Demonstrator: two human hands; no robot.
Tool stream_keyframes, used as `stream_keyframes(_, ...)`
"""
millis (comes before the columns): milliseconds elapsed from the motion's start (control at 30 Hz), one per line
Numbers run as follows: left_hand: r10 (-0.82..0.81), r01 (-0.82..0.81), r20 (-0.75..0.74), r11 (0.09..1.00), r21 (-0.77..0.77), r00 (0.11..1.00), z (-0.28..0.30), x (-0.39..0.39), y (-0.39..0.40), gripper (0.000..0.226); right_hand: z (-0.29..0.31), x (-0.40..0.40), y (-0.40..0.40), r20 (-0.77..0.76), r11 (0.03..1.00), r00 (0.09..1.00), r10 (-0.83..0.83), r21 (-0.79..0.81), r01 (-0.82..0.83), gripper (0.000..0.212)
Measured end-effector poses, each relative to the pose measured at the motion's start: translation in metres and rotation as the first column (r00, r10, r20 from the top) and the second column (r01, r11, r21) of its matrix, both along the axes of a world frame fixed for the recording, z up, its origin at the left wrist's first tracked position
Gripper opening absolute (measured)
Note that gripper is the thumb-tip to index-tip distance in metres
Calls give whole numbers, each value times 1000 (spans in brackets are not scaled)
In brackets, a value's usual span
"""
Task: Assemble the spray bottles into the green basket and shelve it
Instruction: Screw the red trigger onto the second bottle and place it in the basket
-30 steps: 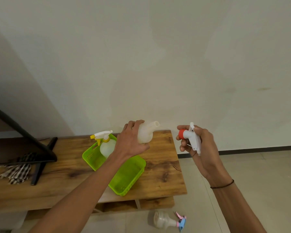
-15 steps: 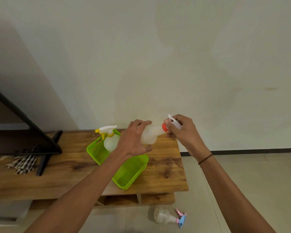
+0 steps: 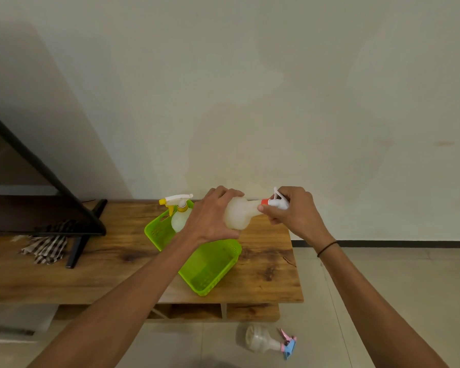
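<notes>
Head view: left hand (image 3: 210, 216) tilts bottle (image 3: 238, 216); right hand (image 3: 294, 211) grips sprayer (image 3: 276, 201).

Home room: wooden bench (image 3: 266, 264), tiled floor (image 3: 409, 288).

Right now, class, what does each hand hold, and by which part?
The left hand grips the translucent bottle round its body; the right hand holds the red-collared spray head at the bottle's neck.

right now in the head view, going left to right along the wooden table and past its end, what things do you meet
striped cloth → black angled stand leg → yellow-nozzle spray bottle standing in the green plastic basket → translucent white bottle in the left hand → red-collared white trigger head in the right hand
</notes>
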State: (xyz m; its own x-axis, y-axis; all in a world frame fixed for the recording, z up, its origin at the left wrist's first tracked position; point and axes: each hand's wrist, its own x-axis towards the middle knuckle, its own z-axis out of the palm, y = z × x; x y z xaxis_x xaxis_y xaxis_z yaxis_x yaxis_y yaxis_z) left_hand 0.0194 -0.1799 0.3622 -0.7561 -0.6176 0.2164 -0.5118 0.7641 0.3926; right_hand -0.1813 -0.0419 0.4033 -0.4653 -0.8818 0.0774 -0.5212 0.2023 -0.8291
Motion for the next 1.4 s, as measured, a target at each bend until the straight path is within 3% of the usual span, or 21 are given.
stream_keyframes(100,54,-57,-37,994,-94,998,1,-1,6,93,-10,7,-4,168,993,979,-115,24,113,42)
stream_keyframes(167,76,-80,-31,984,-162,997,-1,-1,11,94,-15,8,-6,374,983,910,-181,85,160,42)
stream_keyframes(300,94,-94,-12,970,-225,996,-8,1,19,98,-14,3,-8,563,977,804,-191,187,101,51)
stream_keyframes(467,151,-154,-29,974,-167,988,-13,2,14,97,-10,5,-17,547,997,836,-44,80,0,48)
stream_keyframes(600,168,-181,-83,963,-198,982,-14,3,11,94,-14,4,-22,476,999,879,-37,19,32,27)
stream_keyframes(700,159,-180,-105,954,-242,982,-18,6,11,96,-19,8,-26,420,995,902,-102,54,87,39)
stream_keyframes(833,130,-170,-153,942,-288,980,-25,8,11,96,-21,10,-25,507,995,859,-69,103,19,41)
stream_keyframes(1000,142,-168,-135,964,-204,981,-31,3,9,91,-23,12,-23,470,997,882,-46,70,15,57)
stream_keyframes(1133,29,-26,-124,999,24,992,-30,11,-1,111,-19,9,-21,375,997,923,-81,45,69,50)
stream_keyframes(1267,-18,84,-208,946,312,978,-14,23,-18,123,-12,1,-15,347,998,937,-37,-39,54,46)
stream_keyframes(1333,66,157,-344,798,581,937,-7,27,-23,116,-9,-3,-12,361,994,933,0,-103,40,41)
stream_keyframes(1400,253,230,-392,495,838,884,-3,27,-22,97,-5,-6,-7,383,987,923,46,-162,18,35)
